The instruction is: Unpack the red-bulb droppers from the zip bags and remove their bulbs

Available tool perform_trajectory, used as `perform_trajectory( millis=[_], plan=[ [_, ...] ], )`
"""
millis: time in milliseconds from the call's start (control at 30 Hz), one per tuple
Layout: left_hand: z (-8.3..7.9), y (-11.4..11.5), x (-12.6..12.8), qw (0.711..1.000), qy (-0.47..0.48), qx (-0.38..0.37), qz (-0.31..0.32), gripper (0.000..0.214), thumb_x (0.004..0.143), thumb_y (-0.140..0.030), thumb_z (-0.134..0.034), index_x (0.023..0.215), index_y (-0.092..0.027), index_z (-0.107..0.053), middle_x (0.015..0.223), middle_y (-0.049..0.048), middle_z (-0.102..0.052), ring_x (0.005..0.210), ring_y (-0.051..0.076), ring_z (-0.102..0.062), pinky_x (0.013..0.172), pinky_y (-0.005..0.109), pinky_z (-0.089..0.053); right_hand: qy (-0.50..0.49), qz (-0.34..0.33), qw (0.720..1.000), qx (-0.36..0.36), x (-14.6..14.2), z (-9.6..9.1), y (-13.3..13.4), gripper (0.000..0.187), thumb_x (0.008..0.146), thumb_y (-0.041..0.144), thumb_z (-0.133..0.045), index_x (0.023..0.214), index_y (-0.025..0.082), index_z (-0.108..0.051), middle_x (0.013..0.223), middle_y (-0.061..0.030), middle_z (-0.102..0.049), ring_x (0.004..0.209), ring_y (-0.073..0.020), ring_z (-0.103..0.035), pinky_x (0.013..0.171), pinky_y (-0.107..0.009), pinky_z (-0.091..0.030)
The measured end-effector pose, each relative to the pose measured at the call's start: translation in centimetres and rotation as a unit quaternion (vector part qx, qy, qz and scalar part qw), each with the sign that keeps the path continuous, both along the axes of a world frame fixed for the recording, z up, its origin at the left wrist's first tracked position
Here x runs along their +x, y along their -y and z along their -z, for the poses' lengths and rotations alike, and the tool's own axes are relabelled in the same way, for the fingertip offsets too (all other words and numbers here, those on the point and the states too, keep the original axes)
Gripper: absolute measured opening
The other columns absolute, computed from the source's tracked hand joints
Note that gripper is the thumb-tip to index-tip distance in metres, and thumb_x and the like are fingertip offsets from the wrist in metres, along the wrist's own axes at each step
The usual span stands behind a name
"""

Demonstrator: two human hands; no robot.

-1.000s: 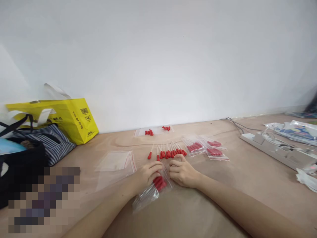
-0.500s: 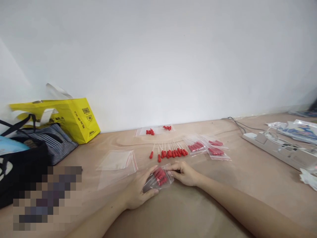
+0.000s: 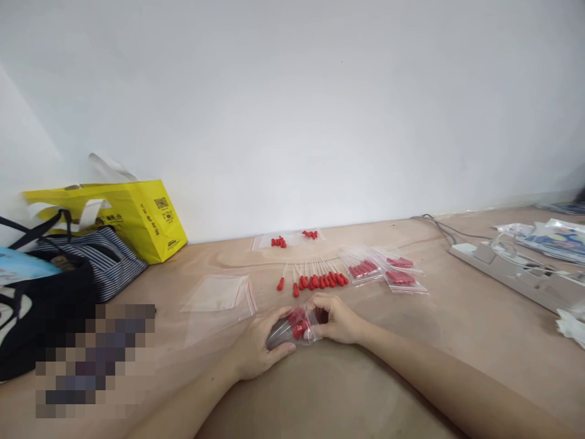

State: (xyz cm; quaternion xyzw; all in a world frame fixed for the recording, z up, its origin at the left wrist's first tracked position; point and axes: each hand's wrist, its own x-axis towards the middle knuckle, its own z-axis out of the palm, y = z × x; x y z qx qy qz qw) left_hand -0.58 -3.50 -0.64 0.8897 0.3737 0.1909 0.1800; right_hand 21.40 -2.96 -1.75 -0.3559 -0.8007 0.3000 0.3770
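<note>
Head view: my L hand [image 3: 258,344] grasps the bag [image 3: 282,332] of red-tipped droppers [image 3: 299,327], R hand [image 3: 336,320] pinches its end, & I'd best pinch plastic only, w/o squeezing droppers.

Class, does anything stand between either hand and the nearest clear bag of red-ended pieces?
Nothing visible does: the left hand and right hand both touch that clear bag; the row of loose pieces lies beyond them.

Clear bag [image 3: 295,329] partly behind the left hand [image 3: 256,347], black bag [image 3: 57,305] partly beyond the left edge
</note>
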Motion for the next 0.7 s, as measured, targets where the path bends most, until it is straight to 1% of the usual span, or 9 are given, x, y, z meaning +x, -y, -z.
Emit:
perform_trajectory(
  millis=[100, 167, 267, 333, 400, 467, 533, 633, 700],
  plan=[
    [-0.4, 0.2, 0.2, 1.0, 0.005, -0.004, 0.005, 0.05, 0.075, -0.039, -0.054, 0.12, -0.023, -0.04, 0.119, 0.0064, -0.053, 0.106, 0.022, -0.05, 0.091, 0.04, -0.038, 0.009, -0.008, 1.0, -0.022, -0.2, -0.1, 0.2, 0.025, 0.062, 0.029, -0.07, 0.08, 0.017, -0.057, 0.067, 0.0031, -0.053, 0.056, -0.0085, -0.045, 0.052, -0.019, -0.035],
    [-0.5, 0.2, 0.2, 1.0, 0.006, -0.005, 0.0, 0.05, 0.074, -0.039, -0.055, 0.119, -0.023, -0.041, 0.118, 0.0066, -0.053, 0.106, 0.023, -0.05, 0.091, 0.039, -0.039, 0.039, -0.009, 0.999, 0.012, -0.2, -0.2, 0.3, 0.023, 0.065, 0.025, -0.067, 0.084, 0.018, -0.056, 0.07, 0.002, -0.055, 0.061, -0.0099, -0.047, 0.057, -0.02, -0.037],
    [-0.5, 0.2, 0.1, 1.0, 0.01, -0.002, 0.002, 0.05, 0.073, -0.038, -0.056, 0.119, -0.023, -0.042, 0.118, 0.0064, -0.054, 0.106, 0.022, -0.05, 0.091, 0.039, -0.039, 0.106, -0.006, 0.991, 0.086, -0.1, -0.4, 0.4, 0.02, 0.065, 0.021, -0.064, 0.082, 0.018, -0.055, 0.078, -0.0008, -0.056, 0.073, -0.0134, -0.049, 0.067, -0.024, -0.038],
    [-0.5, 0.2, 0.1, 1.0, 0.01, -0.001, 0.007, 0.049, 0.074, -0.039, -0.055, 0.119, -0.023, -0.042, 0.118, 0.0064, -0.053, 0.106, 0.022, -0.05, 0.091, 0.039, -0.039, 0.15, 0.009, 0.982, 0.111, -0.1, -0.4, 0.5, 0.02, 0.065, 0.021, -0.063, 0.082, 0.018, -0.054, 0.081, -0.0018, -0.056, 0.075, -0.0146, -0.049, 0.067, -0.025, -0.037],
    [-0.5, 0.2, 0.1, 1.0, 0.002, -0.004, 0.002, 0.05, 0.074, -0.04, -0.055, 0.119, -0.022, -0.043, 0.12, 0.007, -0.053, 0.108, 0.023, -0.049, 0.092, 0.039, -0.038, 0.168, 0.028, 0.978, 0.122, -0.1, -0.3, 0.7, 0.02, 0.065, 0.021, -0.062, 0.082, 0.018, -0.053, 0.08, -0.0016, -0.055, 0.074, -0.0147, -0.049, 0.067, -0.026, -0.037],
    [-0.6, 0.3, 0.1, 1.0, -0.01, -0.012, -0.009, 0.051, 0.073, -0.04, -0.055, 0.119, -0.021, -0.043, 0.121, 0.0079, -0.052, 0.11, 0.023, -0.048, 0.093, 0.04, -0.037, 0.144, 0.022, 0.984, 0.099, -0.1, -0.2, 0.7, 0.015, 0.067, 0.019, -0.06, 0.08, 0.017, -0.052, 0.073, 0.0003, -0.055, 0.068, -0.0128, -0.049, 0.064, -0.024, -0.037],
    [-0.5, 0.3, 0.0, 1.0, -0.016, -0.017, -0.016, 0.052, 0.073, -0.041, -0.056, 0.119, -0.021, -0.043, 0.122, 0.0083, -0.051, 0.111, 0.024, -0.047, 0.093, 0.04, -0.037, 0.083, 0.0, 0.995, 0.056, 0.1, 0.0, 0.6, 0.01, 0.069, 0.019, -0.059, 0.074, 0.017, -0.051, 0.068, 0.0017, -0.054, 0.063, -0.0107, -0.048, 0.06, -0.022, -0.037],
    [-0.4, 0.3, -0.1, 1.0, -0.007, -0.011, -0.016, 0.052, 0.073, -0.043, -0.056, 0.12, -0.022, -0.043, 0.122, 0.0079, -0.051, 0.11, 0.024, -0.048, 0.092, 0.04, -0.038, 0.007, -0.018, 1.0, 0.002, 0.6, 0.1, 0.3, 0.012, 0.069, 0.022, -0.062, 0.067, 0.016, -0.051, 0.068, 0.0016, -0.054, 0.06, -0.0091, -0.048, 0.055, -0.02, -0.038],
    [-0.4, 0.3, -0.1, 1.0, -0.003, -0.008, -0.016, 0.052, 0.074, -0.043, -0.055, 0.12, -0.022, -0.044, 0.122, 0.0076, -0.051, 0.109, 0.023, -0.048, 0.092, 0.04, -0.039, -0.004, -0.029, 0.999, -0.022, 0.8, 0.0, 0.1, 0.014, 0.068, 0.026, -0.064, 0.072, 0.016, -0.055, 0.069, 0.0013, -0.055, 0.06, -0.0089, -0.048, 0.054, -0.02, -0.039]
  ],
)
